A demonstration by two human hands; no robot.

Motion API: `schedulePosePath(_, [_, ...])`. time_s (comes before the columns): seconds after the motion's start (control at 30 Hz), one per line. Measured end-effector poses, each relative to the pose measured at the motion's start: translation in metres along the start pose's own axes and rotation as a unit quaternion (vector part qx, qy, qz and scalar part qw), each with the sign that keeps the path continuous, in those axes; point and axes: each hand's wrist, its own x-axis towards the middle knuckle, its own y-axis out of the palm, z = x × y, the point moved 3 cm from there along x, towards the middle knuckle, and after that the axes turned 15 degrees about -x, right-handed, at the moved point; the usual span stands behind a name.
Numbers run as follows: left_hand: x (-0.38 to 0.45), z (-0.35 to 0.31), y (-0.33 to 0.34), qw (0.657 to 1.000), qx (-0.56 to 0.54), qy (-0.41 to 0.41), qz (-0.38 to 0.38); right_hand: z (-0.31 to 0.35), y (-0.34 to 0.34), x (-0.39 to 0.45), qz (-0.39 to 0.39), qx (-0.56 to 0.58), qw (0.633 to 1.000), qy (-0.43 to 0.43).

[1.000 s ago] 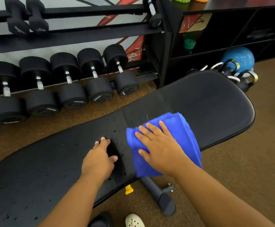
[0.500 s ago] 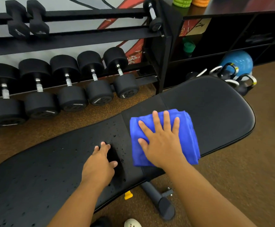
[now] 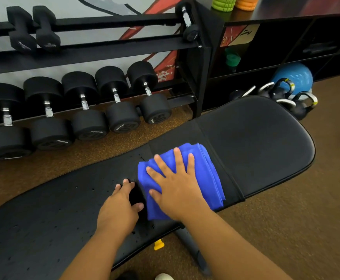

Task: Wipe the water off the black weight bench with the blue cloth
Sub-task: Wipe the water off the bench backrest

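A person's right hand [image 3: 177,188] presses a folded blue cloth [image 3: 201,172] flat against the black weight bench [image 3: 256,142], fingers spread wide and straight across the fabric. The cloth lies near the middle of the bench, just left of the seam where the two pads meet, reaching close to the near edge and short of the far edge. It looks soft, light and absorbent, likely to bunch or slide under a loose touch, so an open palm bearing down on its centre seems the surest hold. The vinyl pad appears firm and slick where wet.

The left hand [image 3: 120,207] rests just beside the cloth's left edge, fingers loosely curled with the tips on the pad, holding nothing and seemingly bracing. Both forearms reach in from the near edge.

Water droplets [image 3: 93,188] dot the pad's left stretch out to the far left end, while the right pad looks dry. Dumbbells [image 3: 122,110] line a rack beyond the far edge; kettlebells [image 3: 298,104] sit by the right end.
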Motion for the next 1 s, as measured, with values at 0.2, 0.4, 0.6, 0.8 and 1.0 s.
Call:
schedulePosePath(0.2, [0.001, 0.0, 0.002, 1.0, 0.0, -0.009, -0.008, 0.004, 0.017, -0.074, -0.026, 0.018, 0.995, -0.093])
schedulePosePath(0.4, [0.001, 0.0, 0.002, 1.0, -0.004, -0.007, -0.005, -0.016, 0.018, -0.088, -0.057, 0.046, 0.995, -0.075])
schedulePosePath(0.6, [0.001, 0.0, 0.002, 1.0, 0.002, -0.003, 0.0, -0.006, 0.016, -0.098, -0.001, 0.091, 0.992, 0.085])
schedulePosePath(0.8, [-0.001, -0.005, 0.0, 0.999, 0.033, -0.003, 0.001, -0.016, 0.001, -0.046, -0.014, 0.103, 0.994, 0.031])
schedulePosePath(1.0, [0.001, -0.002, 0.0, 0.999, 0.014, -0.031, 0.007, -0.019, -0.011, 0.017, 0.001, 0.06, 0.998, -0.029])
